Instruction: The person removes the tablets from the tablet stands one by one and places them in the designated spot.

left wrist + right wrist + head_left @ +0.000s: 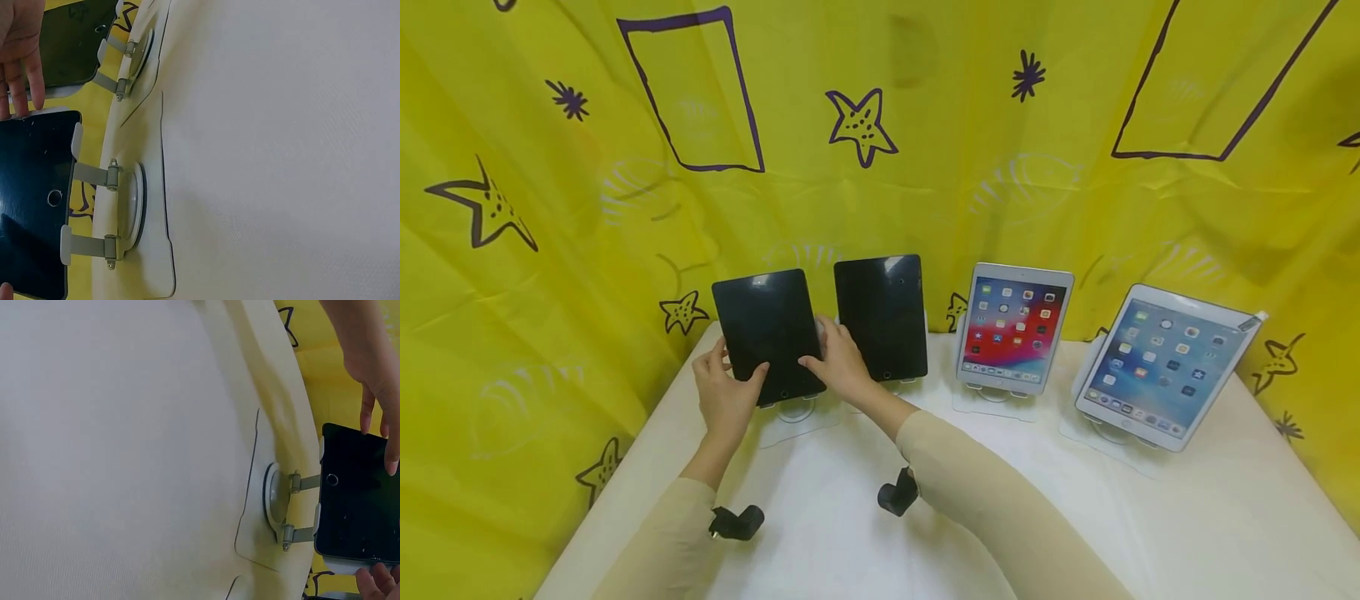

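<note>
A black tablet [767, 333] with a dark screen leans on a white stand [797, 408] at the far left of the row. My left hand [726, 396] grips its left edge, thumb on the front of the screen and fingers around the side. On the opposite edge my right hand [842, 358] holds it, thumb tip over the screen and fingers along the side. The left wrist view shows the right hand's fingers [34, 81] against the tablet's edge. In the right wrist view the left thumb lies over the dark glass [362, 494].
Another black tablet [883, 325] stands close by on the right. Farther right are two white tablets with lit home screens, one upright [1015, 333] and one tilted [1157, 367] with a peeling corner film. A white table [850, 533] carries them; a yellow curtain [925, 200] hangs behind.
</note>
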Demonstrator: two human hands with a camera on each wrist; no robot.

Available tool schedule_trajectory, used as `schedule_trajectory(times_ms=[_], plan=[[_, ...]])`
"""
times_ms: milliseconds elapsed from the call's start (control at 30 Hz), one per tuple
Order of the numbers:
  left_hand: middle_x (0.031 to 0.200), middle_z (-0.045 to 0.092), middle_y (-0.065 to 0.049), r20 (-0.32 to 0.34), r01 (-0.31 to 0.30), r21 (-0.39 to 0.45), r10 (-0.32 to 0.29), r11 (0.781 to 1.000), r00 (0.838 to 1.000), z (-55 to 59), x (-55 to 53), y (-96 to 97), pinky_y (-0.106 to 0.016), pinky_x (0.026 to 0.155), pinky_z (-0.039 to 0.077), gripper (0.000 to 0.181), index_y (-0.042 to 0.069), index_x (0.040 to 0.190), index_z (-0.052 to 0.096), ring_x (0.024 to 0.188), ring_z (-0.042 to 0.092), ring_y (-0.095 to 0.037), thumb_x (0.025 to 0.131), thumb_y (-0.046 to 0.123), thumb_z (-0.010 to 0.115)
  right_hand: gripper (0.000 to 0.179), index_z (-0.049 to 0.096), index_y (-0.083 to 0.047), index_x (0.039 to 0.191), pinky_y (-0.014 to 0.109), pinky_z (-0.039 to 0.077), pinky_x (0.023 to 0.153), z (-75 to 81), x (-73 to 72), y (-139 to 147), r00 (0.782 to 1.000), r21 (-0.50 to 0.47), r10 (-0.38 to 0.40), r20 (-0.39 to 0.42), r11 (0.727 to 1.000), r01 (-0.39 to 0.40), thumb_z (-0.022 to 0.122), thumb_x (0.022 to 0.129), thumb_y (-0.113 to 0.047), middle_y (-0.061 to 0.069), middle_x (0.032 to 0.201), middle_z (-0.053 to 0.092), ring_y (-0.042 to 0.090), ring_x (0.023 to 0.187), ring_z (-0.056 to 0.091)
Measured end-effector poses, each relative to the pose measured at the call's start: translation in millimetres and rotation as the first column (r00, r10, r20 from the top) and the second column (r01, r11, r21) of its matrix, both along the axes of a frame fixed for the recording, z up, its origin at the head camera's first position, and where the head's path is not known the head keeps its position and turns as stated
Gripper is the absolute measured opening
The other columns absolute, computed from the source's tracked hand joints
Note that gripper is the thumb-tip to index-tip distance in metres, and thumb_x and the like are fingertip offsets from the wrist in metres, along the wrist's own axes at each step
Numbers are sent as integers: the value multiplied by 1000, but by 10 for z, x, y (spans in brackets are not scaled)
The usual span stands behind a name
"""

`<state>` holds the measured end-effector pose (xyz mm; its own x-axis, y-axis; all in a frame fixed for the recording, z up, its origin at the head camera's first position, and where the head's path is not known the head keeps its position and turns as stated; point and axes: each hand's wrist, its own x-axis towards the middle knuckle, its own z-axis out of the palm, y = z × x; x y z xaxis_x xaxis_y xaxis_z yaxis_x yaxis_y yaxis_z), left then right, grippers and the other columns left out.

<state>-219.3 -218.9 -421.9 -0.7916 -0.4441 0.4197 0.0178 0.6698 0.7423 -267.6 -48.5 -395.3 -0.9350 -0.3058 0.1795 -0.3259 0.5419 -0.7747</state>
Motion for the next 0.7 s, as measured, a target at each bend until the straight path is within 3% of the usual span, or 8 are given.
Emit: schedule_trajectory(times_ms=[233, 367, 500, 700], plan=[[118, 40, -22, 53, -5, 45, 2, 999, 999, -20, -24, -46, -46, 74, 44, 73, 3, 140, 39, 104, 49, -36, 80, 24, 75, 75, 33, -13, 146, 28, 43, 71, 3, 11, -22, 999, -27, 3, 37, 1000, -2, 73, 83, -23, 9, 106, 46, 19, 84, 46], [117, 39, -22, 22, 28, 55, -29, 998, 999, -42, -39, -52, -43, 75, 44, 72, 2, 139, 39, 103, 48, -37, 80, 20, 75, 79, 30, -12, 146, 33, 47, 86, -18, 8, -49, 998, -56, -6, 70, 998, 10, 74, 82, -23, 13, 119, 44, 22, 96, 49], [117, 39, -21, -14, 63, 28, -63, 998, 998, -87, -32, -95, -39, 77, 45, 69, 2, 139, 38, 102, 47, -35, 82, 17, 74, 83, 26, -11, 146, 39, 42, 99, -31, -3, -44, 993, -110, 34, 110, 994, -21, 76, 81, -20, 17, 129, 38, 28, 111, 47], [114, 42, -20, -98, 98, -4, -97, 995, 990, -153, -1, -162, -22, 72, 41, 65, 3, 136, 40, 98, 48, -31, 83, 17, 74, 80, 25, -10, 144, 39, 42, 98, -41, -2, -24, 988, -194, 99, 118, 978, -75, 75, 81, -12, 18, 127, 38, 30, 113, 46]])
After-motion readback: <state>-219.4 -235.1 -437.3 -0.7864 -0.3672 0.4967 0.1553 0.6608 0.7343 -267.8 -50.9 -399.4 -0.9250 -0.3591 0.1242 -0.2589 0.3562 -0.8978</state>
